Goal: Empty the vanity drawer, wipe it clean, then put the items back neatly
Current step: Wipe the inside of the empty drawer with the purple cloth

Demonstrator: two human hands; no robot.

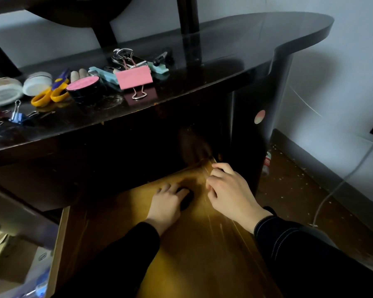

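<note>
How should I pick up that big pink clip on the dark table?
Probably take the big pink clip by its wide body, coming from the front and above: thumb on the flat face toward you, fingers behind. Its front is free, while a black jar and light blue things crowd its left side. The front wire loop lies flat on the top, harder to pinch.

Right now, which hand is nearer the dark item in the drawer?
Left. The left hand is on the dark item, fingers curled over it. The right hand is apart from it, further right, fingers curled at the right side of the drawer.
</note>
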